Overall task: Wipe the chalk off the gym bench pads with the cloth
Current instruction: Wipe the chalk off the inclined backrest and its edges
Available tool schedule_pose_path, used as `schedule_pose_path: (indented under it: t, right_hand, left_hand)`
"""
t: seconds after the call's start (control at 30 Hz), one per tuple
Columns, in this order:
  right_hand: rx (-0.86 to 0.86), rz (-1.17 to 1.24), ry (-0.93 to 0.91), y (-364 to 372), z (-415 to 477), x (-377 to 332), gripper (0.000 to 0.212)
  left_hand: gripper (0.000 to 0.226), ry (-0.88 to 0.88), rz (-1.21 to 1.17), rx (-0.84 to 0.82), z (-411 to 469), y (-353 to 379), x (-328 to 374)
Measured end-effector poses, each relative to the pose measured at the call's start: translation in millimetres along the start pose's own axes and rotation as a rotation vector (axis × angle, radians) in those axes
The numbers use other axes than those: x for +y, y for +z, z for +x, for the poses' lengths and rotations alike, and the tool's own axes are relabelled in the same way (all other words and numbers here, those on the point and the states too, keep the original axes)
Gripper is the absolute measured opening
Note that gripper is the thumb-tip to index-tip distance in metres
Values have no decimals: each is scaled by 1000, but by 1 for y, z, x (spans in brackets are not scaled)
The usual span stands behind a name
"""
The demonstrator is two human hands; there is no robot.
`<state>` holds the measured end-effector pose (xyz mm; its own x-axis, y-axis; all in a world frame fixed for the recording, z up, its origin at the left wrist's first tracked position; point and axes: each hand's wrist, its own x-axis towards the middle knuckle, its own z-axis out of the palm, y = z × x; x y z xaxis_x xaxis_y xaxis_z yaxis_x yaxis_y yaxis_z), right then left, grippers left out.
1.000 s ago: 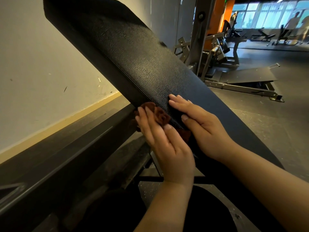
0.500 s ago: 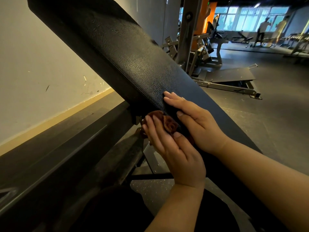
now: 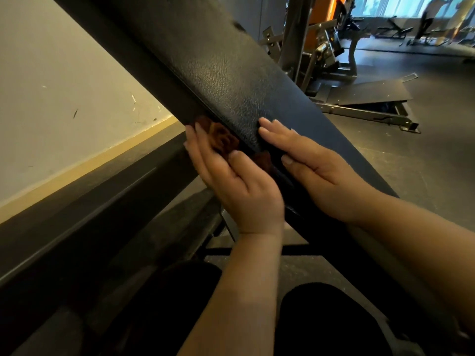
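A black, grained bench pad (image 3: 218,73) slopes from upper left down to lower right across the view. A bunched dark brown cloth (image 3: 222,140) is pressed against the pad's left side edge. My left hand (image 3: 231,181) holds the cloth there, fingers stretched along the edge. My right hand (image 3: 316,170) lies flat on the pad's top face just right of the cloth, fingers together, holding nothing. I see no chalk on the visible pad surface.
A pale wall (image 3: 64,86) with a yellow skirting strip runs along the left. A dark steel frame beam (image 3: 90,201) lies below the pad. Gym machines (image 3: 326,52) and a flat footplate (image 3: 372,95) stand at the right back. People are far off by the windows.
My left hand has slid the cloth up along the pad's side edge. My right hand stays flat on the pad. The camera has moved closer.
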<state>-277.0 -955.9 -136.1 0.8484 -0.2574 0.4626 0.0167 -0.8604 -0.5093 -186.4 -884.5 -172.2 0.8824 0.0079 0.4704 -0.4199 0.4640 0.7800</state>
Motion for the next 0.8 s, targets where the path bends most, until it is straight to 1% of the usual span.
schedule_pose_path:
  t: [0.07,0.1,0.13,0.2,0.27,0.4,0.53,0.6,0.7,0.8]
  right_hand:
    - [13,-18,-8,1,-7,6,50]
    - [44,0,-10,2,-9,7,49]
    - [73,26,-14,4,-9,8,48]
    - [91,73,-19,6,-9,8,47]
    - [83,95,-24,5,-9,9,47]
    - [89,113,-29,6,-11,10,47]
    - [103,115,-26,8,-11,10,47]
    - [108,127,-27,8,-12,11,46]
    - [114,134,-29,7,-14,12,46]
    - [107,123,-28,7,-14,11,47]
  left_hand:
    - [55,-47,-7,28,4,0,-6]
    - [55,-53,10,11,-6,0,-2]
    - [55,-34,55,-21,-24,0,-1]
    - [56,67,136,-112,-64,-2,-6]
    - [58,66,174,-178,-90,-5,-14]
    - [57,93,187,-206,-71,-9,-13]
    - [53,130,235,-150,-38,-10,-16]
    - [55,107,233,-183,-53,-10,-16]
    - [57,110,234,-244,-100,-13,-21]
    - [58,109,254,-242,-111,-12,-24]
